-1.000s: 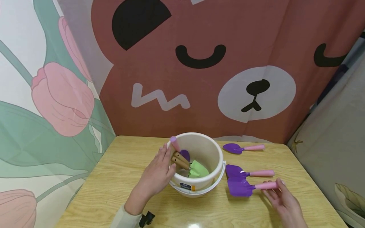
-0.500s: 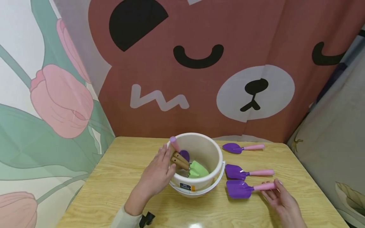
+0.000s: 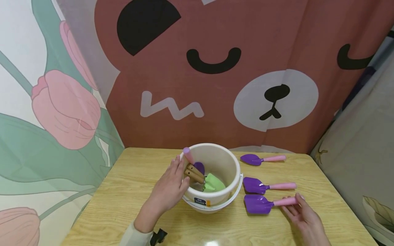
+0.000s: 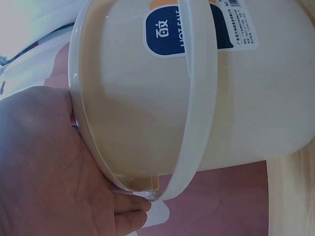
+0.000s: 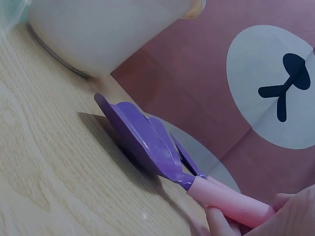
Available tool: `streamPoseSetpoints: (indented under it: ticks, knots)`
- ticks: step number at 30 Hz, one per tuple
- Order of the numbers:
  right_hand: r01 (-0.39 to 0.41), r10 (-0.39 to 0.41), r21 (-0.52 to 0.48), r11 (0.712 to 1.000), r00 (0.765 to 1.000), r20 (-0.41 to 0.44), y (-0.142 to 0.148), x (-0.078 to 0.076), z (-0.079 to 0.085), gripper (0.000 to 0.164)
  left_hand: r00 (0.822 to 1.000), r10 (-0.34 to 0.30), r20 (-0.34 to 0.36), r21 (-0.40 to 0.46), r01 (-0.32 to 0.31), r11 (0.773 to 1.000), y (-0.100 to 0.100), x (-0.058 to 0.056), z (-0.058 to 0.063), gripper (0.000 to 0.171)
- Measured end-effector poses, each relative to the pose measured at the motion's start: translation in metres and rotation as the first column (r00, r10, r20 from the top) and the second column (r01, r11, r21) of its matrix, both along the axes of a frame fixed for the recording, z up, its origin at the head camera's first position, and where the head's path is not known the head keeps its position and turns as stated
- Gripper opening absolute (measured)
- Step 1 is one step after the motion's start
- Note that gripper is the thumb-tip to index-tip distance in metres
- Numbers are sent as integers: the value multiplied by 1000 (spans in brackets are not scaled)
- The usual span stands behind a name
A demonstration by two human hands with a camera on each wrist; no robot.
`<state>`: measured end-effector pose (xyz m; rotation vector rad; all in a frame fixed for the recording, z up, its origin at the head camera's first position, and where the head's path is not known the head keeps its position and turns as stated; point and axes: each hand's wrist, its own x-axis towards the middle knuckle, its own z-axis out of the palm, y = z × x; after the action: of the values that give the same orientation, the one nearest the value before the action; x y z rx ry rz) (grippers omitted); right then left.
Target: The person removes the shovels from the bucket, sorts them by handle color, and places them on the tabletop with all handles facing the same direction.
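A cream plastic bucket stands on the table, its white handle hanging down in front. My left hand rests on its left rim, fingers straight; the left wrist view shows the palm against the rim. Right of the bucket, my right hand pinches the pink handle of the nearest purple toy shovel between thumb and fingers. In the right wrist view this shovel's blade is tilted just above the table. Inside the bucket lie a green-bladed tool, brown wooden handles and a pink-handled purple tool.
Behind the held shovel lies a second purple shovel with a pink handle. Farther back is a purple pointed trowel. A bear-print curtain hangs along the wooden table's back edge; more cloth hangs at both sides.
The held shovel has come slightly toward me and down, so its blade no longer overlaps the second shovel's. My left hand has stayed on the bucket rim.
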<state>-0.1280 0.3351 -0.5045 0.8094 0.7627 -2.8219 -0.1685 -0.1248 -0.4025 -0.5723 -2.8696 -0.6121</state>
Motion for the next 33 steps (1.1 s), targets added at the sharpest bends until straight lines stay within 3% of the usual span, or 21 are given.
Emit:
streamPoseSetpoints:
  ticks: [11, 33]
  knots:
    - [-9, 7, 24, 1000, 999, 53, 4, -2, 0, 30, 1000, -4, 5, 1, 4, 1000, 0, 0, 0, 69]
    - [-44, 37, 102, 994, 997, 67, 9, -7, -7, 28, 1000, -2, -20, 1, 2, 1000, 0, 1, 0, 66]
